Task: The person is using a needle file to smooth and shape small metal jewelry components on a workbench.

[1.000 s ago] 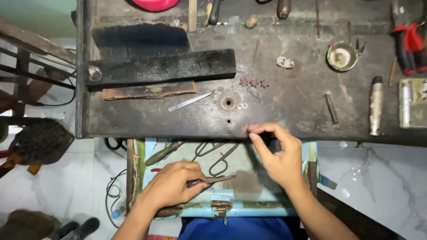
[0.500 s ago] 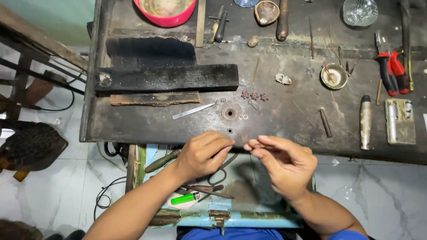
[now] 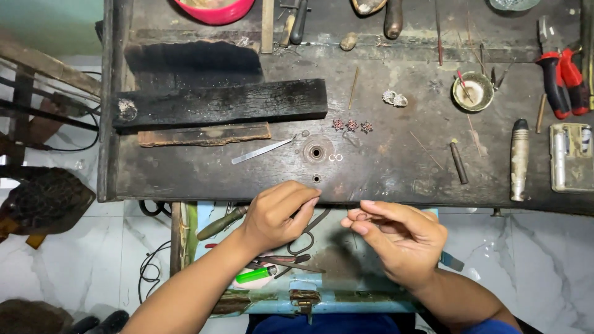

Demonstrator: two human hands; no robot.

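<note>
My left hand (image 3: 275, 216) is curled loosely at the lower centre of the frame, fingertips drawn together near the bench edge; whether they grip anything I cannot tell. My right hand (image 3: 399, 238) sits just beside it, thumb and forefinger pinched close, perhaps on something too small to see. Under both lies the open pale blue drawer (image 3: 346, 294) with dark metal pliers (image 3: 291, 260) and a green lighter (image 3: 255, 274). Above, mid-frame on the dark scorched wooden workbench (image 3: 396, 164), three small reddish flower-shaped pieces (image 3: 352, 125) sit in a row, seemingly made already, and two tiny wire rings (image 3: 335, 158) lie loose, not yet used.
</note>
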